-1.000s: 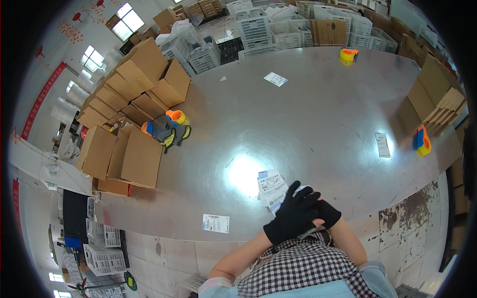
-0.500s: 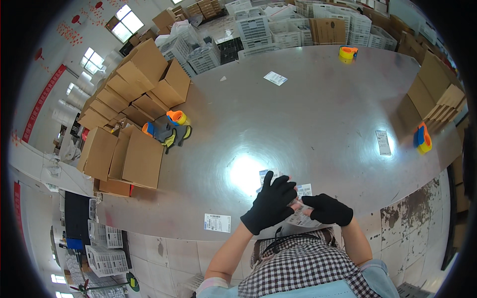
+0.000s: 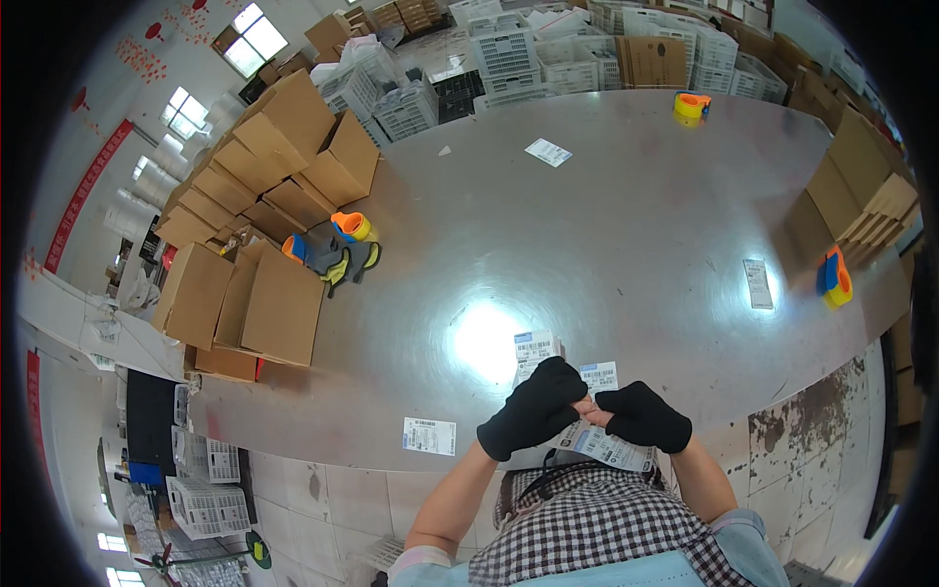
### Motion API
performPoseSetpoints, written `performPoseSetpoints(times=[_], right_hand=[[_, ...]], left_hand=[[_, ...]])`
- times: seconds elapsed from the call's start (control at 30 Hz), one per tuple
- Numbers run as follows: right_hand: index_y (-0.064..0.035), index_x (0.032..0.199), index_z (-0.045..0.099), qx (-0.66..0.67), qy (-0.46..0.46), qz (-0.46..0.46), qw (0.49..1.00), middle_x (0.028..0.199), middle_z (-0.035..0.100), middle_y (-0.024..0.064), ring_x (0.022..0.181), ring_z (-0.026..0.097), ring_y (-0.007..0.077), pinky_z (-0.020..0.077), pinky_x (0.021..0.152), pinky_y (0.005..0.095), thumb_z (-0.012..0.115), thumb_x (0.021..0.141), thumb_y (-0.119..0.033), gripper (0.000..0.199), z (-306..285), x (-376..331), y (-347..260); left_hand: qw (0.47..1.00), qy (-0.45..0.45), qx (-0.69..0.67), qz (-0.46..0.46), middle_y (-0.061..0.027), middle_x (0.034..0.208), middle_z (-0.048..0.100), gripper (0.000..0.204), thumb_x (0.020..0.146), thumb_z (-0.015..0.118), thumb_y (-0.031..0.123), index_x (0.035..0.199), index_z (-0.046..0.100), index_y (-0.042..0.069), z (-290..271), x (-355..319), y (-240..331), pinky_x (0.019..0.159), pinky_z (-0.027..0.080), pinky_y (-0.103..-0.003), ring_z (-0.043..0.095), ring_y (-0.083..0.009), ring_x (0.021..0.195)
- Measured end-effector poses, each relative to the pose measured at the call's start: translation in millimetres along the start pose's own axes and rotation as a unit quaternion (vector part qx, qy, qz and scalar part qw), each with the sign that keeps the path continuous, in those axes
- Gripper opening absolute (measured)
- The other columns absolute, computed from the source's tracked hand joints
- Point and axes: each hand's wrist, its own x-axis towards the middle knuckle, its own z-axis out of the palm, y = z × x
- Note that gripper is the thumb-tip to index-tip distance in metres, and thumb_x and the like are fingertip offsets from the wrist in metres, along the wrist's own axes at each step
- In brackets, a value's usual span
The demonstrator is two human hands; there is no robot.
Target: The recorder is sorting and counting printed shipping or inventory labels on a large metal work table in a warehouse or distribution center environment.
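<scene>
Both my hands wear black gloves with bare fingertips and meet over the table's near edge. My left hand and my right hand are closed, their fingertips pinching a white printed label. That label hangs tilted below the fingers, over the checked apron, its upper part covered by them. Just beyond my left hand lies a small stack of printed labels. Another label shows between the hands, its lower part hidden. A single label lies flat to the left, near the edge.
Open cardboard boxes stand at the left, with grey-yellow gloves and a tape dispenser beside them. More tape dispensers lie at the far edge and right. Loose labels lie far and right.
My left hand has drawn back toward me and its spread fingers have closed onto the label beside my right hand. The label stack beyond is now more exposed.
</scene>
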Motion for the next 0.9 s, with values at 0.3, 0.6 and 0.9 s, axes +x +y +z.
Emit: performPoseSetpoints(times=[0.3,0.6,0.9], right_hand=[[-0.0020,0.085,0.066,0.016,-0.037,0.037,0.999,0.064,0.062,0.0105,0.056,0.059,0.0146,0.0449,0.055,0.0280,0.061,0.081,-0.022,0.021,-0.8,3.9,-4.1],[-0.0016,0.083,0.066,0.038,-0.041,0.066,0.996,0.066,0.063,0.0099,0.059,0.060,0.0156,0.0455,0.056,0.0278,0.062,0.081,-0.023,0.022,-3.7,10.5,-6.4],[-0.0001,0.087,0.063,-0.013,-0.076,0.091,0.993,0.071,0.063,0.0086,0.064,0.059,0.0112,0.0454,0.060,0.0258,0.069,0.073,-0.018,0.023,-29.0,19.3,5.9]], left_hand=[[0.992,-0.025,-0.077,-0.093,-0.0074,0.080,0.050,0.013,0.080,0.058,0.013,0.081,0.055,0.001,3.8,-8.2,-8.0,0.072,0.041,-0.031,0.051,-0.0209,0.078],[0.974,-0.027,-0.173,-0.145,-0.0079,0.079,0.050,0.013,0.080,0.058,0.013,0.080,0.055,0.000,5.3,-9.1,-22.0,0.071,0.041,-0.031,0.050,-0.0214,0.075],[0.972,0.153,0.150,-0.098,-0.0082,0.064,0.045,0.026,0.073,0.065,0.021,0.061,0.049,0.004,-8.2,-2.2,-25.0,0.063,0.036,-0.036,0.045,-0.0245,0.065]])
